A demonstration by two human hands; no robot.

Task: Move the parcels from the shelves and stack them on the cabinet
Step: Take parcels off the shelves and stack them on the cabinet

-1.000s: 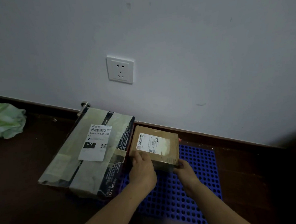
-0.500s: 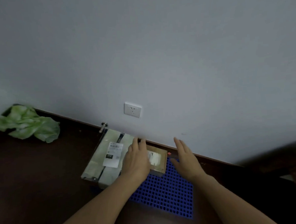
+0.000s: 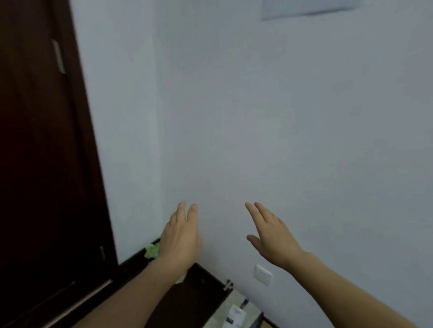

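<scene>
Parcel (image 3: 231, 318) lies at the wall edge of a dark surface (image 3: 192, 303); cabinet or not, unclear. Your left hand (image 3: 180, 237) and right hand (image 3: 271, 232): apart, fingers straight, empty. Likely more to fetch.

A plain room (home or office, unclear): dark wooden door (image 3: 34, 148), white wall (image 3: 283, 110), wall socket (image 3: 262, 274).

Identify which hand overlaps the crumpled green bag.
The left hand: its wrist covers part of the crumpled green plastic bag, while the right hand shows against the bare white wall, well apart.
</scene>
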